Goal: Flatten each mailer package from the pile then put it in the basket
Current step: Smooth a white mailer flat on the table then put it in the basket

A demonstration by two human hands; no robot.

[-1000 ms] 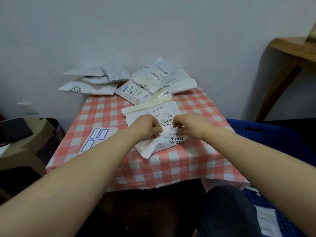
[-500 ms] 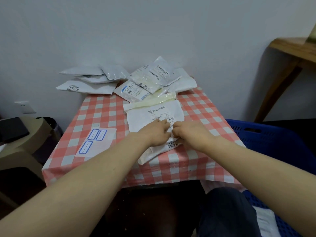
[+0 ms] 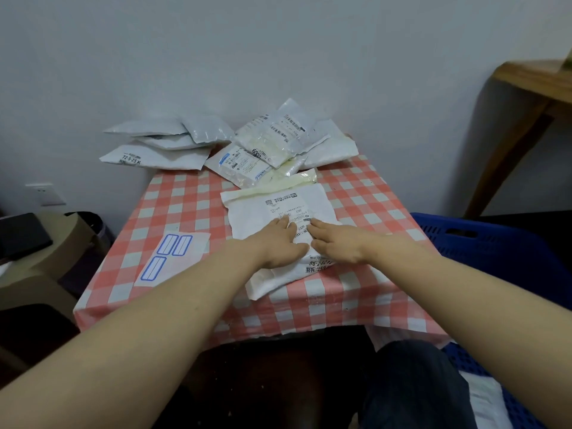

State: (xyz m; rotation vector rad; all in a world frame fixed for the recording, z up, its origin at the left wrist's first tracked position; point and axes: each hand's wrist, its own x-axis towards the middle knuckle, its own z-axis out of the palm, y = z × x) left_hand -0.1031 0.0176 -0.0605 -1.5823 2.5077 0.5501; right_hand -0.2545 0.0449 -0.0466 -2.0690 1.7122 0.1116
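Both hands, left hand (image 3: pixel 280 243) and right hand (image 3: pixel 337 244), are pressing flat-fingered on the white mailer (image 3: pixel 266 209) at table (image 3: pixel 371 193) centre, evidently squeezing air out, with the pile (image 3: pixel 266 140) at twelve o'clock and the basket (image 3: pixel 495 246) at three.

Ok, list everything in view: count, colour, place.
mailer: one, white, table centre, under both hands
pile: several mailers, white and grey, table's far edge
sheet: one, white with blue boxes, table's left
table: one, red-and-white check cloth, centre
basket: one, blue, right of table
desk: one, wooden brown, upper right
socket: one, white, wall at left
stool: one, beige, left of table
left hand: one, flat on mailer
right hand: one, flat on mailer
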